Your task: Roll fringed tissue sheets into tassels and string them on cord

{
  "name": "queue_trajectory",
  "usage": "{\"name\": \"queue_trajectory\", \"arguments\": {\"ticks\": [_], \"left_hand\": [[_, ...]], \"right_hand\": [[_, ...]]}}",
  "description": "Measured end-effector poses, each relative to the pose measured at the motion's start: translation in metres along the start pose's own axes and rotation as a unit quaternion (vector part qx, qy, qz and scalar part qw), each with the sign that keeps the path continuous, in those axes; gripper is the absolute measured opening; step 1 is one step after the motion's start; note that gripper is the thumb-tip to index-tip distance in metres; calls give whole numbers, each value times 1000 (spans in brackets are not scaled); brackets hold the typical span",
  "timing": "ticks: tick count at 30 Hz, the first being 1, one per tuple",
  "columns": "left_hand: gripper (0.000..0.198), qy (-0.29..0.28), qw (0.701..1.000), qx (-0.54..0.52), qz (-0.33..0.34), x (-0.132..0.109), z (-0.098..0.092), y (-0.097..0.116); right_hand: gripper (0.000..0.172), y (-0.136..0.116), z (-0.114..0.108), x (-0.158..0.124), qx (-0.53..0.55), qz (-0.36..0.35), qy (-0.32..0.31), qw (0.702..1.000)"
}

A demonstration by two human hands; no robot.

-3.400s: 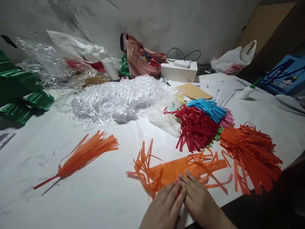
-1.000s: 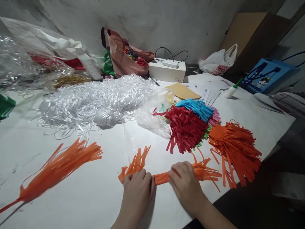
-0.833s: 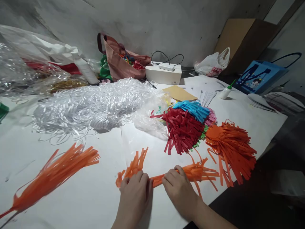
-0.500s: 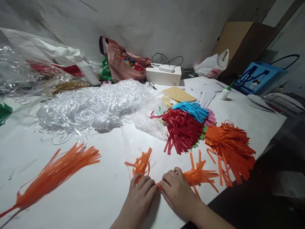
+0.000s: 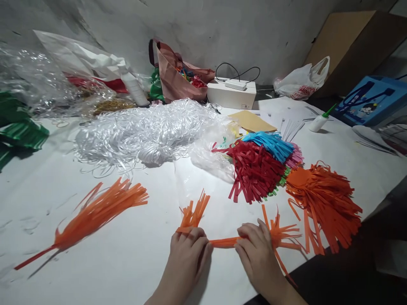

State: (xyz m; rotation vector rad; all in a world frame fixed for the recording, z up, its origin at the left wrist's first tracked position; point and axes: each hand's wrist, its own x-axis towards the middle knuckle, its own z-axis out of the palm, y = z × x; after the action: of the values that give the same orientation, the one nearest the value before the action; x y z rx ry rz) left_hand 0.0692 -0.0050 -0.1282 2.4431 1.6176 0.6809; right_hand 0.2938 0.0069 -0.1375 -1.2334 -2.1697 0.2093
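Between my two hands runs an orange fringed tassel (image 5: 224,242), its middle narrowed into a flat band and its cut strips fanning out past each hand. My left hand (image 5: 188,250) is closed over the band's left part, fingers bent. Around the right part curl the fingers of my right hand (image 5: 257,252); the palms hide the portions gripped. Another orange tassel with a thin red stem (image 5: 101,212) lies at the left. To the right of my right hand rests a pile of orange fringed strips (image 5: 327,207).
Dark red fringe (image 5: 256,173) and blue fringe (image 5: 270,144) are heaped beyond my hands. A mass of white shiny strands (image 5: 143,135) covers the table's middle back. Farther off stand a glue bottle (image 5: 319,123), a white box (image 5: 233,95), a pink bag (image 5: 178,82) and a blue bag (image 5: 370,101).
My hands have moved apart, and a longer stretch of orange band shows between them. The camera view has shifted, bringing more green material in at the left.
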Motion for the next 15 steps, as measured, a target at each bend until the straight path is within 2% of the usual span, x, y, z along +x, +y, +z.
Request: {"name": "queue_trajectory", "arguments": {"ticks": [4, 7, 9, 13, 15], "left_hand": [[20, -32, 997, 28, -59, 8, 0, 4], [17, -38, 997, 14, -71, 10, 1, 4], [17, -34, 997, -6, -61, 11, 1, 3], [22, 2, 999, -39, -35, 13, -1, 3], [22, 7, 999, -48, -4, 13, -3, 2]], "right_hand": [[23, -4, 5, 2, -7, 76, 6, 997], [22, -6, 9, 1, -42, 90, 35, 994], [23, -9, 11, 2, -54, 53, 42, 996], [26, -16, 18, 6, -12, -75, -23, 997], [28, -17, 21, 9, -13, -103, -43, 994]]}}
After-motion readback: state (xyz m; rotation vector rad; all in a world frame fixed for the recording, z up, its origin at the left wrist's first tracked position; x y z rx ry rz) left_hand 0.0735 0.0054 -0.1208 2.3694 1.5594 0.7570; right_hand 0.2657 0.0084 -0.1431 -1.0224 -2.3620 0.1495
